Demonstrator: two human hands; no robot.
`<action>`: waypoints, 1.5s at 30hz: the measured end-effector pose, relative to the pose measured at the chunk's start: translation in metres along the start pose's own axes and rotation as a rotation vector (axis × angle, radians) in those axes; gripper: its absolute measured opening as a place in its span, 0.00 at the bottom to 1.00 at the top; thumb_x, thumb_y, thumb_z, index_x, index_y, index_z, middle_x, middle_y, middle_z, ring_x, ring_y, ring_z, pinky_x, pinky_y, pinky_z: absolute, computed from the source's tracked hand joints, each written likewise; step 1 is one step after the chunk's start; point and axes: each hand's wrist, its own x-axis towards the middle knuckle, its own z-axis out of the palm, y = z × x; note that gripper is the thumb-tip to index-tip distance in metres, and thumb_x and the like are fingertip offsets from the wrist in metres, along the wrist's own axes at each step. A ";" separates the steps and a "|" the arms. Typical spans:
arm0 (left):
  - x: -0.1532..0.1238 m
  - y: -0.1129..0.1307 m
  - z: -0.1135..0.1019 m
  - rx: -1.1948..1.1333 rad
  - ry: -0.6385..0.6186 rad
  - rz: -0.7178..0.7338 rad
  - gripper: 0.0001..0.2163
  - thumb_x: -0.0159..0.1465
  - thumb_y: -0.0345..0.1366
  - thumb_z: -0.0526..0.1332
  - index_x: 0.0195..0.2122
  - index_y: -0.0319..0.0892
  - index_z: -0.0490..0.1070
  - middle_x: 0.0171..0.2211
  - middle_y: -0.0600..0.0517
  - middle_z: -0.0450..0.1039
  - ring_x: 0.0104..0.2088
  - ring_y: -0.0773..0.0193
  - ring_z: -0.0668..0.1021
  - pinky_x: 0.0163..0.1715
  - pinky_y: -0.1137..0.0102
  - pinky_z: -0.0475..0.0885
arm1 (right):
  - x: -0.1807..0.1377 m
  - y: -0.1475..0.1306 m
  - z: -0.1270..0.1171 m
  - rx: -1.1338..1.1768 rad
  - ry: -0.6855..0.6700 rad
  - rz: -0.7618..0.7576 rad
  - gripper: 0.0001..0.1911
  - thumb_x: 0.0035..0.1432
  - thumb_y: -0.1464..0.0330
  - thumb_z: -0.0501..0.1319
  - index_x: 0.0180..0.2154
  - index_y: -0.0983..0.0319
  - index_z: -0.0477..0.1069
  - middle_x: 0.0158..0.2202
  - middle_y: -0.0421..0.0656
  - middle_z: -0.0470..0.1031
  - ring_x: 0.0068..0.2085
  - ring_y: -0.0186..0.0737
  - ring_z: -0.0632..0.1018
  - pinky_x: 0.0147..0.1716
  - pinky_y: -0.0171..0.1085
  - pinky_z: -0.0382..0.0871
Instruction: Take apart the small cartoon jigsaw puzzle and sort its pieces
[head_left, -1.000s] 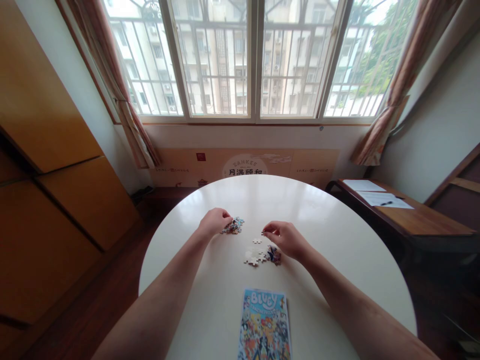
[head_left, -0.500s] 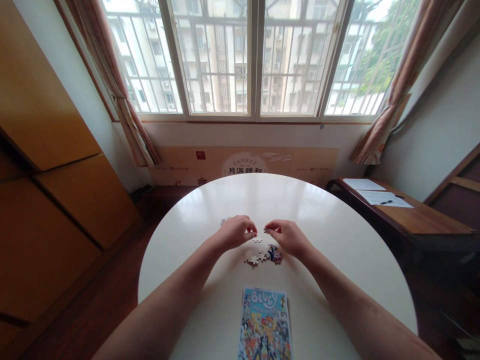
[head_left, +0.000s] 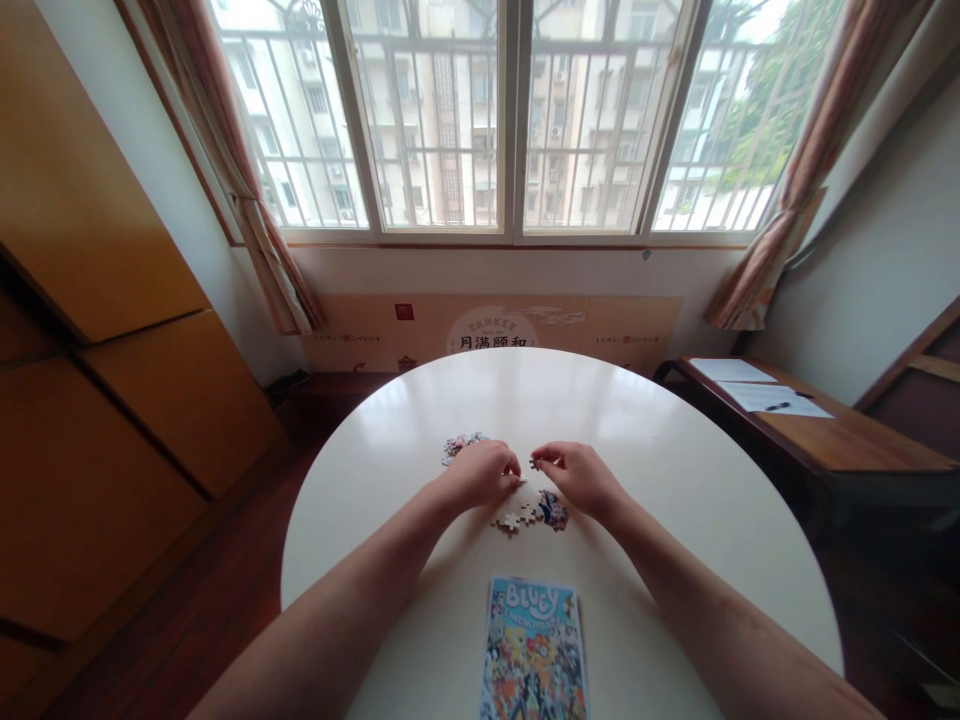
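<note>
My right hand (head_left: 574, 470) pinches a small dark-edged jigsaw puzzle piece (head_left: 534, 463) between thumb and fingertips, just above the white round table (head_left: 637, 410). Opposite it, my left hand (head_left: 487, 472) has its fingers closed at the tabletop on a pale puzzle piece, of which only a sliver shows below the fingertips. Nearer to me lie several loose pieces (head_left: 511, 522) with their plain backs up. Beside them on the right is a cluster of picture-side pieces (head_left: 553, 510), dark blue and multicoloured. Beyond my left hand sits a pile of coloured pieces (head_left: 459, 446), partly hidden by it.
A blue picture sheet (head_left: 534, 650) titled "Bluey" lies on the table close to me, between my forearms. To the right stands a wooden side table (head_left: 862, 440) with papers (head_left: 772, 398) and a pen. A printed board (head_left: 360, 330) leans below the window.
My left hand has come down and slightly right, its fingers closing over the pale piece that lay exposed between the hands. My right hand still holds its piece, nearly unmoved.
</note>
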 end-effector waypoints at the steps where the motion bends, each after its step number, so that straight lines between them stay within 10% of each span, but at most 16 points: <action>1: 0.000 -0.001 0.000 0.001 0.013 -0.007 0.07 0.59 0.35 0.62 0.34 0.46 0.81 0.35 0.49 0.78 0.35 0.58 0.77 0.36 0.68 0.67 | 0.000 0.000 0.000 0.003 -0.001 0.001 0.12 0.58 0.66 0.59 0.41 0.58 0.80 0.39 0.43 0.82 0.39 0.41 0.81 0.43 0.39 0.73; 10: -0.009 -0.048 -0.053 -0.180 0.396 -0.377 0.11 0.61 0.42 0.61 0.33 0.41 0.79 0.31 0.49 0.78 0.32 0.61 0.76 0.35 0.70 0.67 | -0.002 -0.002 -0.002 0.009 0.014 0.018 0.13 0.58 0.64 0.59 0.41 0.58 0.80 0.37 0.44 0.81 0.33 0.39 0.79 0.38 0.37 0.72; 17: -0.013 -0.060 -0.050 -0.196 0.096 -0.533 0.10 0.56 0.41 0.62 0.27 0.40 0.78 0.23 0.51 0.75 0.25 0.63 0.73 0.25 0.72 0.61 | -0.003 -0.004 -0.003 0.009 0.016 0.034 0.11 0.57 0.65 0.60 0.39 0.59 0.78 0.33 0.42 0.80 0.32 0.37 0.78 0.36 0.36 0.70; 22: -0.012 -0.060 -0.047 -0.063 0.163 -0.584 0.07 0.54 0.37 0.63 0.29 0.43 0.79 0.31 0.49 0.79 0.31 0.61 0.76 0.28 0.73 0.64 | -0.003 -0.004 -0.004 0.017 0.019 0.033 0.08 0.56 0.66 0.60 0.35 0.58 0.77 0.33 0.41 0.80 0.33 0.37 0.78 0.37 0.35 0.70; 35: -0.008 -0.012 -0.034 -0.112 0.262 -0.019 0.10 0.61 0.41 0.65 0.41 0.44 0.79 0.37 0.50 0.75 0.33 0.63 0.76 0.36 0.70 0.68 | 0.000 -0.006 -0.003 0.208 0.057 -0.002 0.09 0.57 0.65 0.60 0.38 0.60 0.77 0.35 0.43 0.81 0.36 0.38 0.79 0.40 0.36 0.72; 45: -0.008 0.013 -0.021 -0.067 0.217 0.060 0.10 0.63 0.44 0.64 0.37 0.45 0.79 0.40 0.49 0.76 0.34 0.62 0.78 0.34 0.69 0.69 | 0.000 -0.005 0.003 0.459 0.006 0.010 0.09 0.53 0.65 0.63 0.36 0.64 0.73 0.31 0.44 0.79 0.32 0.36 0.78 0.33 0.35 0.72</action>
